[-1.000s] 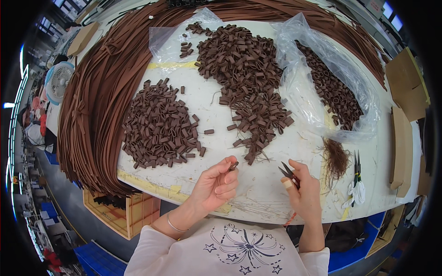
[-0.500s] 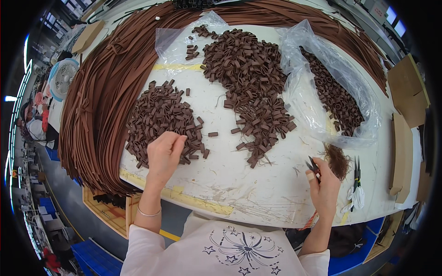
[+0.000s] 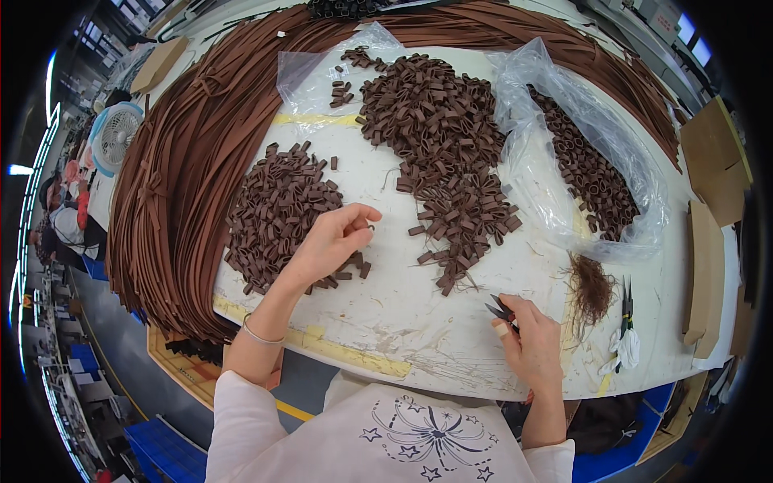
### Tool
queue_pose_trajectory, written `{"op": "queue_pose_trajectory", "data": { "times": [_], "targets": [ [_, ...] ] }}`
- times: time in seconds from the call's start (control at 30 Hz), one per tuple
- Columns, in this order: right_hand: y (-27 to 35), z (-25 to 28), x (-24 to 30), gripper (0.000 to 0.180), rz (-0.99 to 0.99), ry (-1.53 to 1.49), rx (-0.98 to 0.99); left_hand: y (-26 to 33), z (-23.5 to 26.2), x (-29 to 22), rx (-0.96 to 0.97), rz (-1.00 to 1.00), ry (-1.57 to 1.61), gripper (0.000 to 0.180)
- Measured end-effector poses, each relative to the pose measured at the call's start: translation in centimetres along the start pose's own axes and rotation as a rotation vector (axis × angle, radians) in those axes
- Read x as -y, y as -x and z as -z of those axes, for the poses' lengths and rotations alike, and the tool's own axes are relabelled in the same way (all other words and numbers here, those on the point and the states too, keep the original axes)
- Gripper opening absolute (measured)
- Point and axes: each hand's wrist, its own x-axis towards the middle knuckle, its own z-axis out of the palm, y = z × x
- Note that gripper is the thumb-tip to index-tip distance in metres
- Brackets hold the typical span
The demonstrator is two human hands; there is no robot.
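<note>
Left grip (image 3: 330,241), fingers half curled, over the near-right side of a brown loop pile (image 3: 278,213); can't tell if it holds anything. Right grip (image 3: 531,342) closed around snips (image 3: 499,309), blades parted. Bigger loop heap (image 3: 439,113) ahead, between grips. Probably thread trimming; next move likely calls for pinching a heap loop. Snip handles mostly palm-hidden; individual thread ends too fine.

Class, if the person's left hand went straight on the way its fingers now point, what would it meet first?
Probably the large central heap of small dark-brown strap loops, across the white tabletop. The left hand's height is unclear, so it might pass above them.
</note>
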Motion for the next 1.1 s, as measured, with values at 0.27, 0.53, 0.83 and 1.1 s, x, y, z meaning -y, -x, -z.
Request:
{"op": "queue_pose_trajectory", "data": {
  "times": [0.27, 0.53, 0.83, 1.1],
  "targets": [
    [-0.4, -1.0, 1.6, 0.027, 0.020, -0.116, -0.018, 1.9, -2.2, -1.0, 0.029, 0.117, 0.905, 0.007],
    [-0.2, -1.7, 2.6, 0.027, 0.037, -0.338, -0.065, 4.4, -8.2, -1.8, 0.109, 0.449, 1.491, 0.005],
    [0.9, -1.3, 1.8, 0.027, -0.132, -0.516, 0.037, 5.9, -10.3, -1.6, -0.008, -0.084, 0.812, 0.018],
    [1.0, -1.7, 1.8, 0.026, -0.102, -0.529, 0.037, 6.4, -11.0, -0.9, -0.071, -0.338, 0.281, 0.021]
  ]
}}
